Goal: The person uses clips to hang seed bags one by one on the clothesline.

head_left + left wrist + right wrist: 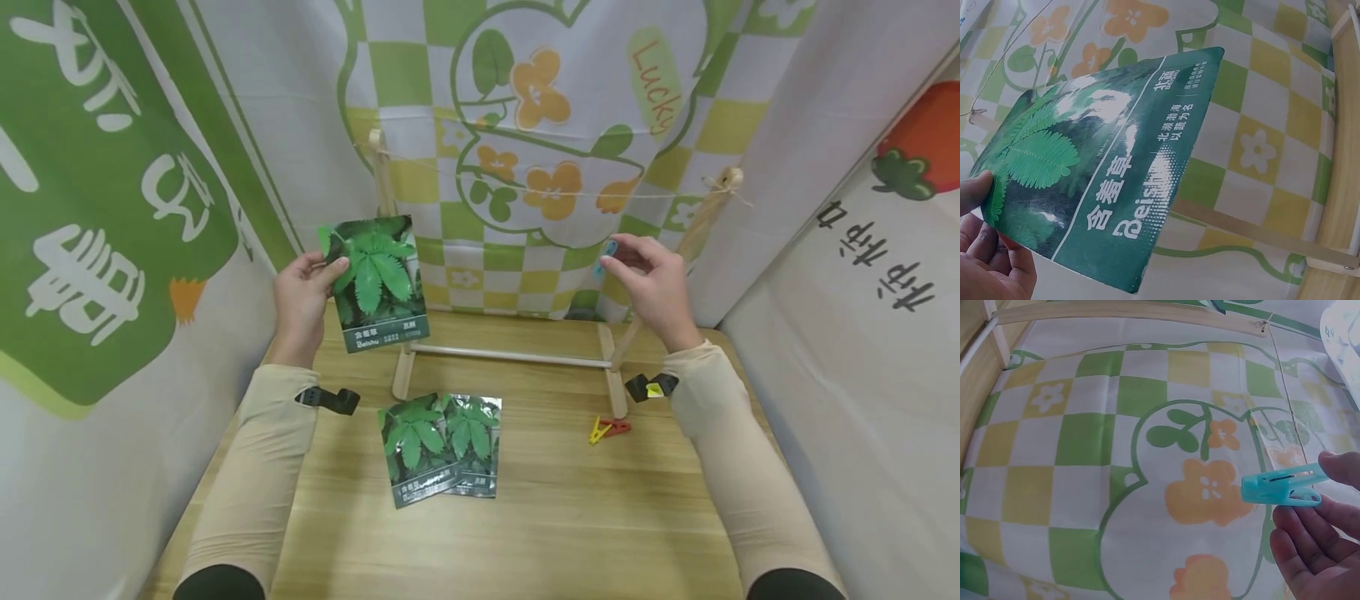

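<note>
On the table (pixel 525 517) stands a wooden rack (pixel 510 357) with a string (pixel 555 190) stretched between its posts, and below it lie two seed packets (pixel 438 448) overlapping each other. My left hand (pixel 300 302) holds a third packet (pixel 378 282) upright in front of the rack's left post, thumb pinched over its left edge. My right hand (pixel 654 287) is up near the right post with thumb and fingers closed on a blue clip (pixel 1282 486), held just under the string, while a yellow clip (pixel 597 430) and a red clip (pixel 617 427) lie touching by the rack's right foot.
</note>
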Demonstrator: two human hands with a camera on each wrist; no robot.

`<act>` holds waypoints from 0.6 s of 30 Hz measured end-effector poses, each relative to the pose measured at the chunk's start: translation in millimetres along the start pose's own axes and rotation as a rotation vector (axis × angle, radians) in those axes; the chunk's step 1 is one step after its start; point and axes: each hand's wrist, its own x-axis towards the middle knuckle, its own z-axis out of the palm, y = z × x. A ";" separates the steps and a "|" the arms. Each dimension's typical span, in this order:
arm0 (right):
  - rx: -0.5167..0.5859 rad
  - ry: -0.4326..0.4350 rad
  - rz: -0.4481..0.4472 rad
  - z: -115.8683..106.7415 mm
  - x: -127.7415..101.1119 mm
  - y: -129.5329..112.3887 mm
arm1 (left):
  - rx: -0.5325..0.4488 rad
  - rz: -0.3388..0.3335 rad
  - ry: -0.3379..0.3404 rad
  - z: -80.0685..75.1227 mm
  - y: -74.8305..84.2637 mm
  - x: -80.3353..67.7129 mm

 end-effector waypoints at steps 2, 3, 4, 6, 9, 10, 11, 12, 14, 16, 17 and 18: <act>0.017 -0.001 -0.012 0.8 5.0 -4.5 | -0.001 0.007 -0.007 2.8 2.1 1.3; 0.023 0.001 -0.024 1.4 7.7 -6.5 | -0.001 0.010 -0.012 4.2 3.2 1.9; 0.031 0.006 -0.039 1.7 10.3 -8.5 | 0.000 0.015 -0.016 5.9 4.4 2.6; 0.047 0.019 -0.065 2.7 15.8 -12.1 | 0.001 0.024 -0.025 9.1 7.0 3.7; 0.056 0.040 -0.094 4.3 23.4 -17.7 | 0.018 0.038 -0.034 13.1 10.3 5.1; 0.058 0.045 -0.099 4.8 25.6 -19.6 | 0.016 0.039 -0.035 14.4 11.1 5.5; 0.056 0.049 -0.104 5.2 27.7 -21.2 | 0.013 0.038 -0.036 15.6 11.9 5.9; 0.049 0.051 -0.107 5.4 29.5 -23.1 | 0.008 0.035 -0.040 16.7 12.8 6.1; 0.038 0.053 -0.120 5.9 33.1 -26.5 | -0.009 0.029 -0.046 18.9 14.2 6.3; 0.037 0.053 -0.130 6.0 36.9 -30.0 | -0.013 0.031 -0.050 21.3 15.4 6.8; 0.043 0.054 -0.137 5.9 39.0 -31.9 | -0.012 0.036 -0.051 22.5 16.1 7.2; 0.053 0.058 -0.141 5.8 41.4 -34.1 | -0.005 0.043 -0.053 23.9 16.6 7.6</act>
